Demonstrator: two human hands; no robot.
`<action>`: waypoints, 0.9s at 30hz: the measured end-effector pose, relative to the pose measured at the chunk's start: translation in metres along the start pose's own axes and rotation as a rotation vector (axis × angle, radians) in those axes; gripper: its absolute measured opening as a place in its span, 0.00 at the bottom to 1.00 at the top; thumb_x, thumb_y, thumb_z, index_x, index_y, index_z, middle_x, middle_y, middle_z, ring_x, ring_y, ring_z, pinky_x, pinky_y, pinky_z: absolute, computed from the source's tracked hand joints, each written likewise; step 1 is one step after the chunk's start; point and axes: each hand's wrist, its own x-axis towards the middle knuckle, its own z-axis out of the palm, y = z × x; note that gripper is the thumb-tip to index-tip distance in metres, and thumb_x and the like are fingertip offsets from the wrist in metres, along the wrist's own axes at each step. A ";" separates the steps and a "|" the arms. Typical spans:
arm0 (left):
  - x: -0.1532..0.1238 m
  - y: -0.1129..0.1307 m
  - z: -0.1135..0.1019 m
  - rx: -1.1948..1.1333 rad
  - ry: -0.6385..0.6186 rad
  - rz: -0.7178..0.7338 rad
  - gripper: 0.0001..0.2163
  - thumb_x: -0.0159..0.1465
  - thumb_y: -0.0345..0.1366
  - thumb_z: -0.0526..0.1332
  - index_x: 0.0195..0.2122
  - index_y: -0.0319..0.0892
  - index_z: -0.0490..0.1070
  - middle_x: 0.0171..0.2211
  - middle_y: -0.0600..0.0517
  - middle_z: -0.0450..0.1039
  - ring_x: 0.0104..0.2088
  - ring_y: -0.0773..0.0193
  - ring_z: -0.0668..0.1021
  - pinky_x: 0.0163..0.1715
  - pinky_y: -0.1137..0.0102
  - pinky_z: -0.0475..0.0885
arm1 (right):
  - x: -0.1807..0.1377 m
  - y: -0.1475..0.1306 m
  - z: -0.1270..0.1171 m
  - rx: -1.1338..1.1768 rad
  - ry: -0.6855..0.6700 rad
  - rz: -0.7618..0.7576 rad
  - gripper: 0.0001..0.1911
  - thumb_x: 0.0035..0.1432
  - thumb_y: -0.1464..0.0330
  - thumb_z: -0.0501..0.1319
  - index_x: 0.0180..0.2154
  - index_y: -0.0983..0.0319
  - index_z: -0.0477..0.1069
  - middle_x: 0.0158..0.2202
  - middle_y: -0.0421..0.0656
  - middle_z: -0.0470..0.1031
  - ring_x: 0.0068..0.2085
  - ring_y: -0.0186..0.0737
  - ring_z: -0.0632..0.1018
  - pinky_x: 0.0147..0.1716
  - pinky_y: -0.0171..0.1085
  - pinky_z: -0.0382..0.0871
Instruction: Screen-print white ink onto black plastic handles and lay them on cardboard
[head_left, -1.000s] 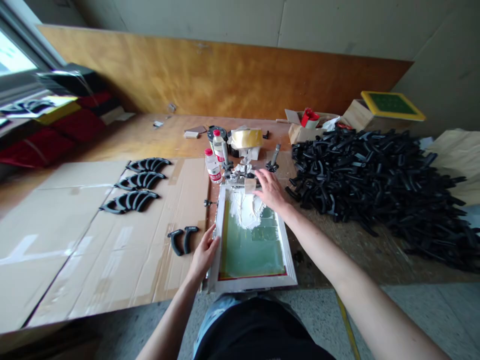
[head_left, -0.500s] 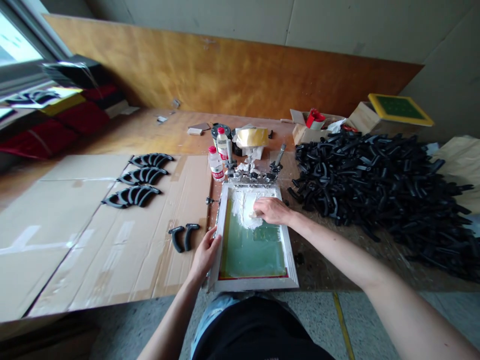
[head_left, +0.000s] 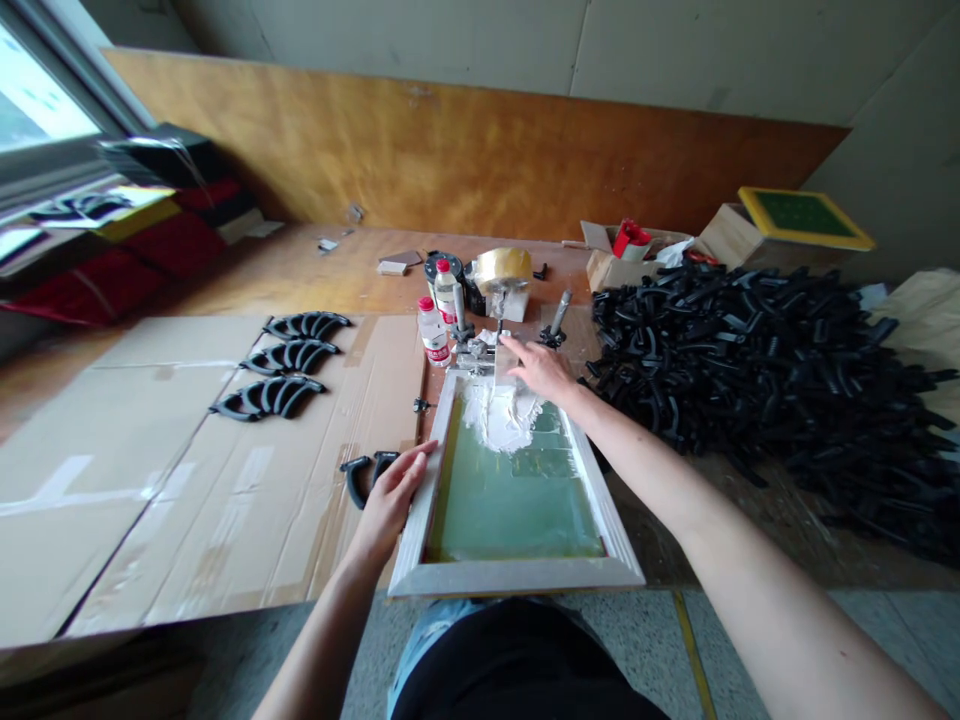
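Observation:
A silk-screen frame (head_left: 517, 575) with a green mesh lies in front of me, its near end tilted up toward me. White paste (head_left: 501, 420) is smeared on the far part of the mesh. My left hand (head_left: 394, 495) has its fingers at the frame's left rail, gripping it from the side. At the far end, my right hand (head_left: 541, 368) has its fingers stretched out against a pale, paste-coated scraper (head_left: 504, 368), which stands upright by the hinge clamp (head_left: 476, 352). Two curved black handles (head_left: 355, 480) lie beside my left hand, one partly hidden by it.
Rows of black handles (head_left: 285, 398) lie on cardboard (head_left: 187, 500) at left. A large heap of black handles (head_left: 735, 360) covers the right side. Two red-capped bottles (head_left: 433, 332) and a tape roll (head_left: 504, 268) stand behind the clamp. A yellow-rimmed screen (head_left: 806, 218) rests on a box.
The frame's near end has risen toward me, with my left hand at its rail. My right hand has moved from the paste to the far end, its fingers opening; the scraper now stands upright.

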 end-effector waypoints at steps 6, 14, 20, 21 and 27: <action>0.023 0.072 0.017 -0.273 0.031 0.293 0.26 0.57 0.57 0.60 0.47 0.42 0.73 0.41 0.49 0.77 0.35 0.62 0.78 0.30 0.71 0.73 | -0.031 0.072 -0.009 0.054 0.217 0.480 0.17 0.65 0.67 0.54 0.53 0.65 0.69 0.38 0.48 0.78 0.39 0.46 0.77 0.40 0.41 0.68; 0.035 0.046 0.060 -0.485 0.080 0.102 0.23 0.60 0.53 0.60 0.52 0.45 0.66 0.42 0.48 0.77 0.35 0.64 0.79 0.28 0.72 0.74 | -0.106 0.026 0.065 0.112 -0.136 0.062 0.18 0.54 0.65 0.69 0.47 0.59 0.73 0.43 0.45 0.75 0.46 0.43 0.74 0.47 0.42 0.67; -0.008 -0.044 0.100 -0.399 -0.241 -0.385 0.28 0.58 0.58 0.61 0.51 0.43 0.69 0.50 0.41 0.75 0.42 0.55 0.81 0.30 0.66 0.77 | -0.134 -0.044 0.061 0.006 -0.091 -0.073 0.08 0.62 0.63 0.62 0.40 0.59 0.76 0.36 0.45 0.72 0.43 0.43 0.72 0.44 0.39 0.67; -0.012 -0.052 0.100 -0.427 -0.203 -0.391 0.27 0.57 0.58 0.61 0.49 0.42 0.70 0.47 0.42 0.77 0.41 0.55 0.81 0.29 0.67 0.76 | -0.141 -0.056 0.060 0.047 -0.097 -0.142 0.09 0.63 0.62 0.61 0.40 0.59 0.77 0.35 0.45 0.73 0.42 0.43 0.73 0.44 0.39 0.67; 0.011 -0.087 -0.007 -0.128 0.184 -0.301 0.26 0.59 0.60 0.53 0.27 0.38 0.72 0.24 0.45 0.77 0.22 0.61 0.77 0.22 0.69 0.71 | -0.165 -0.021 0.063 0.347 -0.052 0.388 0.21 0.69 0.55 0.48 0.52 0.58 0.70 0.32 0.44 0.78 0.31 0.38 0.78 0.31 0.35 0.70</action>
